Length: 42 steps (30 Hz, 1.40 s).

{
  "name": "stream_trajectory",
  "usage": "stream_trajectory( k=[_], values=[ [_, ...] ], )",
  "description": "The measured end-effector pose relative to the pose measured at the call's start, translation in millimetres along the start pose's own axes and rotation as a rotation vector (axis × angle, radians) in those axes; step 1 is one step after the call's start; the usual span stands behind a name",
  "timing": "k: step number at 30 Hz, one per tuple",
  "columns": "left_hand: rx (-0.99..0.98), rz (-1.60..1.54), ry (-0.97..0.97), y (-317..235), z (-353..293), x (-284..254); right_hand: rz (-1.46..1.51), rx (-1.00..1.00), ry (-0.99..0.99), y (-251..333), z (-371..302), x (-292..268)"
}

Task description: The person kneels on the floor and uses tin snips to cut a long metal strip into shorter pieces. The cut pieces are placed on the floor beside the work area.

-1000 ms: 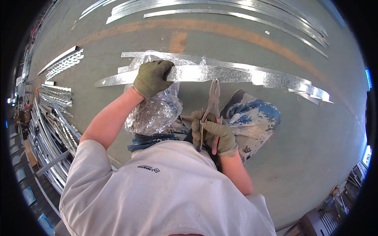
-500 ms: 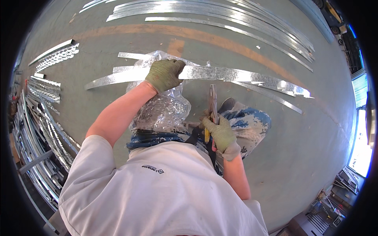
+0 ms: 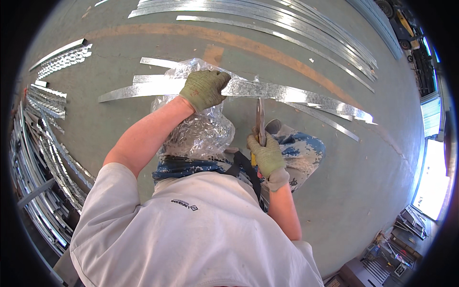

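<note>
A long, shiny metal strip (image 3: 287, 93) runs left to right in front of me. Near its middle, my left hand (image 3: 204, 90), in a green work glove, is closed around it. My gloved right hand (image 3: 267, 154) grips metal snips (image 3: 260, 122) with coloured handles, mostly covered by the fingers. The snips point away from me, their tips at the strip's near edge; whether the blades straddle it I cannot tell. Crumpled clear plastic sheeting (image 3: 203, 134) lies over my left leg, below the strip. More metal strips (image 3: 330, 119) show under and beside the held one.
Long metal strips (image 3: 229, 8) lie on the floor ahead, beyond an orange floor line (image 3: 191, 30). Bundled metal profiles (image 3: 36, 177) are stacked at the left, with shorter pieces (image 3: 64, 62) above. My camouflage-clad right knee (image 3: 306, 148) is bent beside the snips. Assorted equipment (image 3: 392, 253) stands lower right.
My right hand has moved slightly forward and right, bringing the snips' tips up to the strip's near edge. My left hand keeps its hold; the view has shifted a little.
</note>
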<state>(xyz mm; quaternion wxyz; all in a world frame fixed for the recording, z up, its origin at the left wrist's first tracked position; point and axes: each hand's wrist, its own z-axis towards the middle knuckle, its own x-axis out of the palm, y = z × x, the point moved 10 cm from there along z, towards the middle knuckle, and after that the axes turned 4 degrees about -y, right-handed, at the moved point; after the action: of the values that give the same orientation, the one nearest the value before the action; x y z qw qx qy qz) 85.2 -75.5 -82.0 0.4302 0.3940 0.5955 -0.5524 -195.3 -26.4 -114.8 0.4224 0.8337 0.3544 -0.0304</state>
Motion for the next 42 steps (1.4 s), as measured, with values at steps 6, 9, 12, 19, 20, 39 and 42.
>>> stream_trajectory(
  k=[6,9,12,19,20,39,42],
  values=[
    [0.001,-0.032,0.008,1.0,-0.6,-0.6,0.025,-0.121,-0.102,-7.4,13.1,0.2],
    [0.008,-0.033,-0.02,-0.4,-2.3,-2.7,0.012,-0.119,-0.085,-15.5,18.2,1.6],
    [0.014,-0.031,-0.041,-1.5,-2.6,-4.4,0.01,-0.117,-0.089,-13.2,18.4,1.8],
    [0.018,-0.039,-0.038,-0.4,-1.4,-2.8,0.252,0.012,-0.075,-6.4,4.9,11.9],
    [0.024,-0.032,-0.065,-1.0,-1.8,-5.0,0.275,0.006,-0.055,-4.9,4.3,13.3],
    [0.082,-0.065,-0.176,-11.2,-2.7,-11.8,1.292,0.173,0.782,-1.3,-18.1,59.8],
    [0.075,-0.062,-0.146,-12.0,-2.1,-8.3,1.494,0.166,0.919,5.6,-24.9,67.8]
  ],
)
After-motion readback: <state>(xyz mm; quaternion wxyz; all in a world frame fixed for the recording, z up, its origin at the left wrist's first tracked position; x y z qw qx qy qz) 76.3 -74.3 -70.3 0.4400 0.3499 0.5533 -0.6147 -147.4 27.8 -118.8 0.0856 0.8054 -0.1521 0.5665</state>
